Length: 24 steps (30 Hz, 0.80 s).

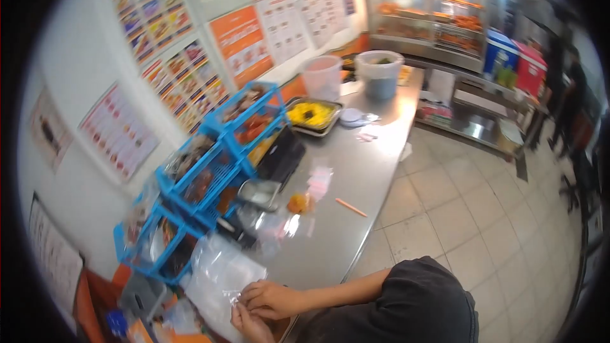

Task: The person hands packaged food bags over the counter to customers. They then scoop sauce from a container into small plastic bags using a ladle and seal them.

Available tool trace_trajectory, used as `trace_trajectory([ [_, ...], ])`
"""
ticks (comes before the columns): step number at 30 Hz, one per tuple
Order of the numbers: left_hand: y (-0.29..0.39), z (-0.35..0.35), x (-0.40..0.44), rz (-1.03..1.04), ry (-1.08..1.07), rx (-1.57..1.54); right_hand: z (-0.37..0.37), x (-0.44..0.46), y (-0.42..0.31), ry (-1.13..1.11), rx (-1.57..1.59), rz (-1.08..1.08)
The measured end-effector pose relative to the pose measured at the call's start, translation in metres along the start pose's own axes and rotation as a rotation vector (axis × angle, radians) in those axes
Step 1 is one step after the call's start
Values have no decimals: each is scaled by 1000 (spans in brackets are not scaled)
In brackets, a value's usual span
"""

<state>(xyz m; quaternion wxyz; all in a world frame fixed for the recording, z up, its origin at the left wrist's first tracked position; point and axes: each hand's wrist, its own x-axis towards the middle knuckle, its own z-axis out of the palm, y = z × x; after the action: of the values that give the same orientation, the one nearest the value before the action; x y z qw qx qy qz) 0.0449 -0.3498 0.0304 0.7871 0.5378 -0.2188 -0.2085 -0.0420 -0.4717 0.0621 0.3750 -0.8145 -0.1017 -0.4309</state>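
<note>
A clear plastic bag (219, 263) lies at the near left end of the steel table. My right hand (274, 298) reaches in from the right, its fingers closed on the bag's edge. Just below it, my left hand (250, 326) pinches the same edge, fingertips close to those of the right. Part of the left hand is cut off by the bottom of the view. Farther along the table are an orange-yellow food piece (297, 203) on clear plastic, a small metal tray (259, 194) and an orange stick-like pen (351, 207).
Stacked blue baskets (202, 181) with bagged goods line the wall. Beyond are a tray of yellow food (311, 116), a clear bucket (322, 77), a white bucket (379, 73) and a lit food cabinet (426, 16). People (565, 95) stand at far right.
</note>
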Motion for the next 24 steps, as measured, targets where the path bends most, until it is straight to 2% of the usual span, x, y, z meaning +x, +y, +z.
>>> trace_trajectory([
  [1,-10,-13,6,11,-78,50,-7,-1,1,16,176,81],
  [2,0,1,6,4,-125,47,-15,1,-1,48,141,87],
  [4,32,27,-14,-61,105,605,-29,2,-7,175,200,449],
  [6,39,44,-19,-15,47,633,-35,-5,3,151,245,392],
  [8,29,39,-14,97,14,712,-41,-8,2,-9,323,503],
  [15,38,49,-14,82,-43,502,-53,-14,-1,-15,355,496],
  [17,40,58,-16,275,106,587,-54,-13,-5,-29,321,477],
  [18,46,62,-17,277,109,589,-56,-11,-7,-31,323,474],
  [20,59,67,-19,1006,294,1147,-60,-8,-12,-73,185,480],
  [21,54,58,-18,1005,298,1149,-61,-6,-16,-77,187,478],
  [23,37,28,-14,242,-157,824,-61,-3,-24,-214,116,484],
  [24,28,20,-12,243,-150,825,-57,-4,-24,-219,119,481],
])
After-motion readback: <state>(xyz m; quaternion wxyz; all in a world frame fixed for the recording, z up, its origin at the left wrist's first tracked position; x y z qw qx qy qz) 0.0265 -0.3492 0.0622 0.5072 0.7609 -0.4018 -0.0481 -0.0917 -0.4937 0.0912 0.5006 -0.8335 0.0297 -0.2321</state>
